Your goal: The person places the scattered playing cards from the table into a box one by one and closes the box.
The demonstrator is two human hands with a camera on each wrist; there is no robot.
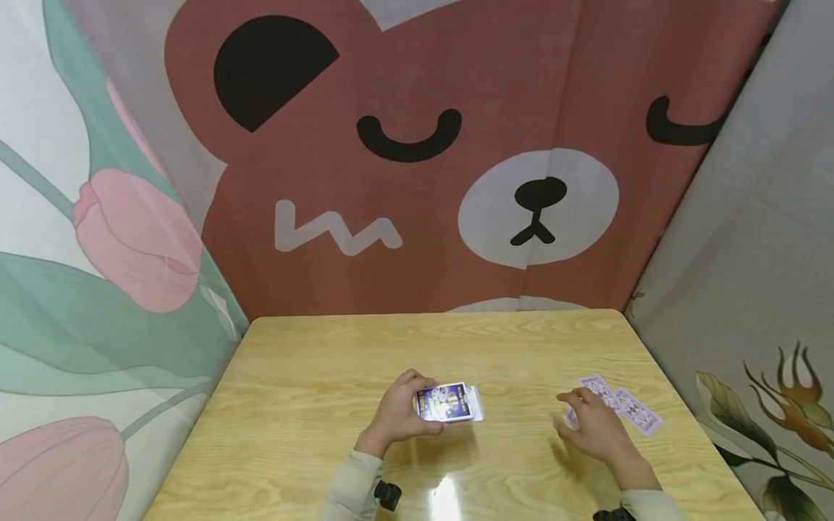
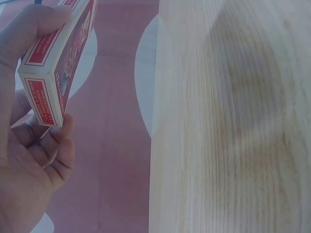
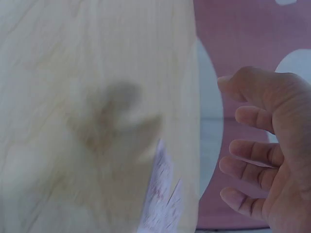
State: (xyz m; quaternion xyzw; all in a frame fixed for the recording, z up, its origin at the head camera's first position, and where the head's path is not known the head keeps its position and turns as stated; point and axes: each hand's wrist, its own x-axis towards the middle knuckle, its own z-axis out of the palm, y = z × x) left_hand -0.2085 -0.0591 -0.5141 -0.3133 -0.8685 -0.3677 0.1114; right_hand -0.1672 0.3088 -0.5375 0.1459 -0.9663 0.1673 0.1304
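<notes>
Hands: left hand [image 1: 399, 414] is gripping the box [image 1: 444, 402]; right hand [image 1: 594, 428] is hovering, fingers loosely spread, holding nothing.
Box: is sitting in the left hand; probably feeling light, stiff, crushable; long edges suiting a grip.
Cards [image 1: 640, 411]: are lying near the right hand, likely sliding easily.

Table [image 1: 313, 391], one: yellowish wood-grain top, rounded far corners. Lying on it, right side: patterned pinkish cards [image 1: 638, 411], close together, partly hidden from me.
</notes>
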